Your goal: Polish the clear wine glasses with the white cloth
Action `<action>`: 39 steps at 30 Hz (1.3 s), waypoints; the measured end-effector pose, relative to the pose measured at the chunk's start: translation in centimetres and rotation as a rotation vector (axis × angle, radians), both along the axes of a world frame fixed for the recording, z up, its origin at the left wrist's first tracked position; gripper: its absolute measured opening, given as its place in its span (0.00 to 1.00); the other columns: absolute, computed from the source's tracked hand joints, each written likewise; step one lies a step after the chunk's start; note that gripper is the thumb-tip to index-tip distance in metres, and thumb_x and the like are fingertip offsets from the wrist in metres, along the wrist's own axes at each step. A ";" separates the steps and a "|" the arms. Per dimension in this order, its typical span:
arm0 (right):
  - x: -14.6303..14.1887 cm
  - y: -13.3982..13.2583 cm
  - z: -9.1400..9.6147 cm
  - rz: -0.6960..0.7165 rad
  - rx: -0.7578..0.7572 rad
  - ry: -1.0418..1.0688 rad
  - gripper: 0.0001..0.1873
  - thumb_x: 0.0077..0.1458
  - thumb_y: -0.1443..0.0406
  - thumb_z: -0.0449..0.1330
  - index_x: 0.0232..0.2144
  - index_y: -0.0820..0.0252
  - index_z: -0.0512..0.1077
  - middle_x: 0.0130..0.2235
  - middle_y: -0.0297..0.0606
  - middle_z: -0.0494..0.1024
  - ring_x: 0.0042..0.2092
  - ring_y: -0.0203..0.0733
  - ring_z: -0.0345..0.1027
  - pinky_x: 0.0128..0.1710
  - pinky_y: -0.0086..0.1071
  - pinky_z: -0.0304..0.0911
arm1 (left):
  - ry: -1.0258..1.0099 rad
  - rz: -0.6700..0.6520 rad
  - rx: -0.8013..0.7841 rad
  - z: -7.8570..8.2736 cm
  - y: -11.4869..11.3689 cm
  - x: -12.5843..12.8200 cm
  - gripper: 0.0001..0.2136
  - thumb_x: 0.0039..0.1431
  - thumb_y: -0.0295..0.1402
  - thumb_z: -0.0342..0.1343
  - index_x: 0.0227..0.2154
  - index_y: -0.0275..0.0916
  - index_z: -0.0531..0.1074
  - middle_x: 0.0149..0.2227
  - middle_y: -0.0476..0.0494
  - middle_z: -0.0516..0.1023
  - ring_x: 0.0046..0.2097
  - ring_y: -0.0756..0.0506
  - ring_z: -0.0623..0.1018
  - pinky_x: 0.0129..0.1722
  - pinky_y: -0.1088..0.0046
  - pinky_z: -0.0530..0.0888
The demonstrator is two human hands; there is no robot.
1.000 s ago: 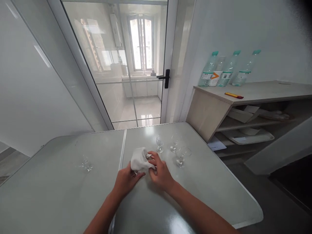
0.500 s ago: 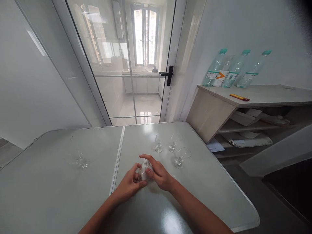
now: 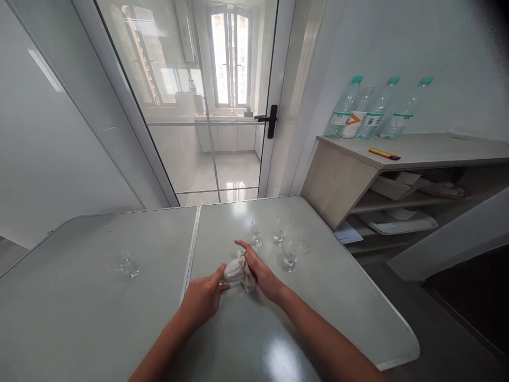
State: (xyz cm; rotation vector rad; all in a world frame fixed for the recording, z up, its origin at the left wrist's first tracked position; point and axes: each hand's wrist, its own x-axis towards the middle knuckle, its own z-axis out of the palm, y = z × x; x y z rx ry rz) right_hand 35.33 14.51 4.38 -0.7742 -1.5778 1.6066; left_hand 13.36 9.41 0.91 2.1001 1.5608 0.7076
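Over the near middle of the table, my left hand [image 3: 203,293] pinches a small clear stemmed glass [image 3: 226,278] from the left, its bowl turned toward the right. White cloth fills the bowl and hangs out at its mouth. My right hand [image 3: 263,275] is closed on this white cloth [image 3: 249,282], with the index finger stretched out. Much of the glass's stem and base is hidden by my left fingers. Just beyond my right hand stand three clear stemmed glasses: a left one [image 3: 256,241], a back one [image 3: 280,240] and a near one [image 3: 290,262].
More clear glassware [image 3: 129,268] is on the left part of the pale table [image 3: 79,318]; its outline is hard to make out. A wooden shelf unit [image 3: 342,175] at right carries several plastic bottles [image 3: 371,119] and a yellow-red stick-shaped packet [image 3: 384,154]. Behind is a glass door [image 3: 183,154].
My left hand has shifted slightly left and its grip has changed. The right hand has turned and drawn up with the cloth, which now shows more, bunched at the glass's mouth.
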 end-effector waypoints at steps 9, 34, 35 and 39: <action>-0.1 -0.4 0.1 -0.001 0.089 -0.001 0.36 0.67 0.41 0.50 0.68 0.52 0.60 0.42 0.39 0.70 0.46 0.46 0.63 0.51 0.39 0.58 | -0.458 -0.100 -0.333 0.9 -0.3 0.6 0.19 0.67 0.47 0.55 0.47 0.35 0.77 0.21 0.54 0.64 0.23 0.51 0.61 0.26 0.76 0.57; -0.4 0.3 -0.8 0.066 -0.187 0.093 0.34 0.65 0.38 0.52 0.62 0.51 0.64 0.35 0.31 0.67 0.37 0.40 0.62 0.42 0.34 0.58 | -0.058 0.073 0.107 -1.1 0.2 0.1 0.22 0.66 0.42 0.56 0.58 0.38 0.77 0.24 0.49 0.74 0.25 0.49 0.69 0.29 0.74 0.63; -0.1 0.3 -0.6 0.073 -0.104 0.053 0.33 0.66 0.39 0.51 0.62 0.51 0.64 0.35 0.31 0.67 0.38 0.40 0.62 0.43 0.34 0.58 | -0.195 0.086 -0.025 -0.8 0.2 0.5 0.24 0.65 0.45 0.57 0.58 0.37 0.77 0.23 0.51 0.72 0.25 0.50 0.67 0.29 0.75 0.62; 0.7 0.7 0.0 0.090 0.126 -0.047 0.34 0.66 0.39 0.50 0.61 0.54 0.64 0.33 0.31 0.67 0.37 0.41 0.60 0.42 0.34 0.57 | -0.752 0.071 -0.609 0.2 0.3 1.4 0.29 0.59 0.53 0.61 0.50 0.30 0.79 0.19 0.58 0.58 0.21 0.54 0.53 0.22 0.77 0.52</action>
